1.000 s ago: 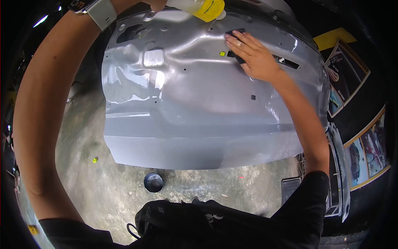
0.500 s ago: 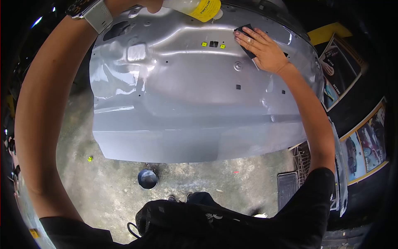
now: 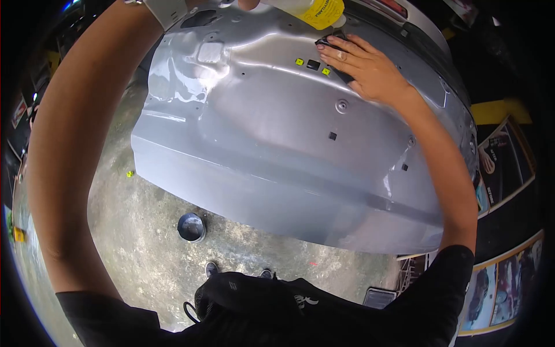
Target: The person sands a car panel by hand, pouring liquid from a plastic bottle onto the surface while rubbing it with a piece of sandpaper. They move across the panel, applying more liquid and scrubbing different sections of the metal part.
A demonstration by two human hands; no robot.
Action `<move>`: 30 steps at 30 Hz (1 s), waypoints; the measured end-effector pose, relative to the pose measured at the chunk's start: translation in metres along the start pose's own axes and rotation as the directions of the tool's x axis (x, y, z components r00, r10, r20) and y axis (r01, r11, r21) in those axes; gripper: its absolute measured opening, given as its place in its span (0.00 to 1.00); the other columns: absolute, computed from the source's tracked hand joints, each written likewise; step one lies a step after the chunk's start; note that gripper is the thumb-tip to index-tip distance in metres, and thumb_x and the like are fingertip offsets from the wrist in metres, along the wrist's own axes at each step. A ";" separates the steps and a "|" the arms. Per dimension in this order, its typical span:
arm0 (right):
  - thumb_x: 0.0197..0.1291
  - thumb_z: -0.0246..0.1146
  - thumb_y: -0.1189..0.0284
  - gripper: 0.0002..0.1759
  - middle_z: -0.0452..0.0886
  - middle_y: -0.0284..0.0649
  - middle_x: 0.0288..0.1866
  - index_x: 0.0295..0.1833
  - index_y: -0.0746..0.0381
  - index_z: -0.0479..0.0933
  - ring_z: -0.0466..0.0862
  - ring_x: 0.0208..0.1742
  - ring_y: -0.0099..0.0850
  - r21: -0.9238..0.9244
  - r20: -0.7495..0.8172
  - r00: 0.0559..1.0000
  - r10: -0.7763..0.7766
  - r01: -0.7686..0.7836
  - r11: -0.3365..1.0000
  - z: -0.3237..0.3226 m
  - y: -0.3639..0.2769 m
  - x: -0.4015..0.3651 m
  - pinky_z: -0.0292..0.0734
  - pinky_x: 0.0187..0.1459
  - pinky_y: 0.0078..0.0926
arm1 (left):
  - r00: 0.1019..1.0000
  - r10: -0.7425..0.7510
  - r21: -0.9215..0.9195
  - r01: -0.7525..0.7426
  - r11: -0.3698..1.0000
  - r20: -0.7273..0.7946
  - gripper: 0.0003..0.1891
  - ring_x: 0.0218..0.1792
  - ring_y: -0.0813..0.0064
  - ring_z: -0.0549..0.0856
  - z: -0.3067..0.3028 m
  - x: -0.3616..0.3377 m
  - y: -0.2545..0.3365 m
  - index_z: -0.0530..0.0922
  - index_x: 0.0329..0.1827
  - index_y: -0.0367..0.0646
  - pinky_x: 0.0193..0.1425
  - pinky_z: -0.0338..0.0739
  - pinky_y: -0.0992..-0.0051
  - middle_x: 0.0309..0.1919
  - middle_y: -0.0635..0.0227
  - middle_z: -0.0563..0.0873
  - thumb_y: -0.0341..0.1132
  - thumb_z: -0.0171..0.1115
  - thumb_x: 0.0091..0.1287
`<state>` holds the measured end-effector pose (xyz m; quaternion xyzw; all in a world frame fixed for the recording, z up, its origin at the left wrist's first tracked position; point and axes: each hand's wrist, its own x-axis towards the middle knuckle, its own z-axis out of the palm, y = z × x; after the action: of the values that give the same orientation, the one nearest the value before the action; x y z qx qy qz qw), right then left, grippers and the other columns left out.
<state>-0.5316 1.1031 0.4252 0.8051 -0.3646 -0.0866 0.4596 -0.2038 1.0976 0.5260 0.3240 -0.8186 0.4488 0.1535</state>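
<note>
The middle is bright, but the edges turn dark and the corners go black. White shine glares on the silver car panel (image 3: pixel 272 115), most of all near its upper left, with a smaller streak low on the right. The floor (image 3: pixel 150 243) looks softly lit. A blue glow sits at the top left edge. The wide lens makes the left arm (image 3: pixel 66 156) look big and bent. The right hand (image 3: pixel 370 69) looks clear, while things at the left edge look smeary.
</note>
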 end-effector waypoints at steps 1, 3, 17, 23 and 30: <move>0.61 0.65 0.74 0.40 0.67 0.29 0.85 0.82 0.54 0.68 0.60 0.87 0.27 0.000 -0.017 1.000 -0.026 0.026 1.000 0.001 0.001 0.005 0.52 0.87 0.39 | 1.000 -0.002 -0.058 0.000 0.998 -0.018 0.29 0.44 0.63 0.92 0.005 -0.007 -0.002 0.87 0.57 0.48 0.50 0.87 0.66 0.42 0.61 0.93 0.39 0.85 0.49; 0.62 0.64 0.74 0.39 0.68 0.30 0.84 0.81 0.55 0.68 0.60 0.87 0.27 0.023 -0.043 0.999 -0.025 0.026 0.999 0.003 -0.004 0.019 0.51 0.87 0.40 | 0.999 -0.026 -0.092 0.030 0.995 0.042 0.32 0.43 0.63 0.92 0.001 -0.014 -0.003 0.86 0.60 0.48 0.49 0.87 0.66 0.42 0.60 0.93 0.40 0.86 0.48; 0.64 0.65 0.68 0.34 0.69 0.30 0.83 0.77 0.58 0.73 0.60 0.86 0.28 0.037 0.006 0.988 -0.153 0.153 0.988 0.018 -0.047 0.086 0.46 0.89 0.43 | 0.861 -0.500 -0.483 0.477 0.734 0.091 0.44 0.51 0.51 0.91 0.123 -0.255 -0.021 0.80 0.70 0.49 0.58 0.86 0.58 0.55 0.57 0.91 0.33 0.81 0.42; 0.64 0.65 0.66 0.32 0.71 0.30 0.82 0.75 0.58 0.76 0.63 0.85 0.28 0.010 0.008 0.988 -0.156 0.156 0.988 0.021 -0.055 0.111 0.45 0.89 0.43 | 0.493 -0.773 -0.522 0.816 0.250 0.400 0.47 0.56 0.52 0.91 0.162 -0.432 0.055 0.77 0.71 0.39 0.62 0.84 0.59 0.55 0.50 0.90 0.36 0.83 0.41; 0.61 0.67 0.67 0.34 0.72 0.29 0.81 0.75 0.57 0.76 0.63 0.84 0.28 0.014 0.011 0.991 -0.134 0.134 0.991 0.019 -0.070 0.127 0.46 0.88 0.47 | 0.215 -0.761 -0.588 0.767 -0.257 0.613 0.47 0.54 0.63 0.88 0.214 -0.570 0.160 0.73 0.73 0.32 0.61 0.81 0.66 0.55 0.53 0.89 0.39 0.84 0.48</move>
<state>-0.4139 1.0271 0.3827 0.8302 -0.3131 -0.1199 0.4453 0.1208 1.2048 -0.0026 0.6370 -0.5144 -0.2214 0.5296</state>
